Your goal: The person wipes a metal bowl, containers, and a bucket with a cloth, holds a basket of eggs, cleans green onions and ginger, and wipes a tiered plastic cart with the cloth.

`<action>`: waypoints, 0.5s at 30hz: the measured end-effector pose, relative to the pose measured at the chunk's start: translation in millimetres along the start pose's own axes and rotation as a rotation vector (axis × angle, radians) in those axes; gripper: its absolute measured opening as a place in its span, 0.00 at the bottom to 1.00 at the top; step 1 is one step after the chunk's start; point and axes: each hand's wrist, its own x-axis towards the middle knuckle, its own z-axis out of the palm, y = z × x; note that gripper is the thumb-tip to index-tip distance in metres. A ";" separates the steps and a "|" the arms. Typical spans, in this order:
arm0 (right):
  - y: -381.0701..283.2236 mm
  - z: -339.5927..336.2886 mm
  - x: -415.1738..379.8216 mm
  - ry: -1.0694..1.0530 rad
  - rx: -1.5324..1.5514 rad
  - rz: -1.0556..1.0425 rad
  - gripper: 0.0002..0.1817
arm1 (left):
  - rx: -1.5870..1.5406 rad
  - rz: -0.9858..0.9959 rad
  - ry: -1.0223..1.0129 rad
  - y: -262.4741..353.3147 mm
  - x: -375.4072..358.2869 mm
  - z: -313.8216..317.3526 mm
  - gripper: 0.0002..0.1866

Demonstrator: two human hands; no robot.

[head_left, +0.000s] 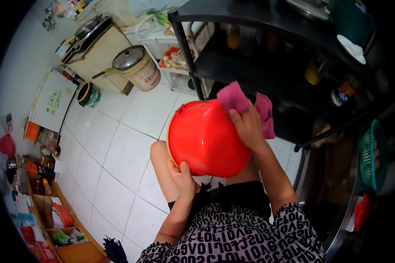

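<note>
A red plastic bucket (206,136) is held on its side above my lap, its rim toward the left and its base toward the right. My left hand (182,179) grips the rim at the lower left, with the thumb on the outer wall and the other fingers hidden behind it. A pink cloth (232,98) is bunched in my right hand (249,125), which presses it against the bucket near the base. Part of the cloth hangs out past the far side of that hand. The inside of the bucket faces away from me.
A black shelf rack (250,61) with jars stands ahead. Behind the bucket are a white cart (162,46) holding garlic and a lidded pail (147,75). A green basket (368,158) is at the right, wooden compartments (79,252) at the lower left. White floor tiles (114,153) lie below.
</note>
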 end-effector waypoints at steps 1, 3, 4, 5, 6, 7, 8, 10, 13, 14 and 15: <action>14.9 7.8 -6.7 -0.053 -0.014 0.029 0.38 | 0.013 0.014 0.032 3.8 3.6 6.1 0.23; 9.5 30.2 -39.0 0.119 0.178 0.111 0.38 | 0.021 0.032 0.067 0.8 10.5 10.4 0.23; -15.1 27.0 -56.6 0.075 0.159 0.145 0.38 | 0.084 0.044 0.100 -7.8 12.7 7.4 0.23; -40.2 25.3 -72.1 0.030 0.142 0.184 0.38 | 0.152 0.051 0.131 -13.0 12.6 4.6 0.22; -50.5 36.7 -84.0 0.026 0.143 0.194 0.38 | 0.157 0.043 0.130 -11.7 12.2 4.5 0.22; -60.3 47.9 -94.2 0.120 0.230 0.058 0.35 | 0.202 0.077 0.144 -8.1 13.6 6.3 0.25; -65.2 53.5 -98.6 0.219 0.317 -0.082 0.33 | 0.247 0.115 0.155 -4.1 16.3 7.9 0.27; -68.3 48.0 -88.6 0.172 -0.005 -0.249 0.30 | 0.297 0.183 0.153 2.7 17.0 13.0 0.27; -75.6 22.8 -50.7 0.085 -0.376 -0.409 0.19 | 0.442 0.346 0.118 4.5 17.1 10.6 0.29; -74.5 15.6 -37.5 0.099 -0.417 -0.327 0.18 | 0.549 0.425 0.078 3.6 17.4 7.8 0.31; -71.1 10.1 -24.6 0.109 -0.457 -0.243 0.17 | 0.542 0.425 0.076 2.3 19.3 4.0 0.31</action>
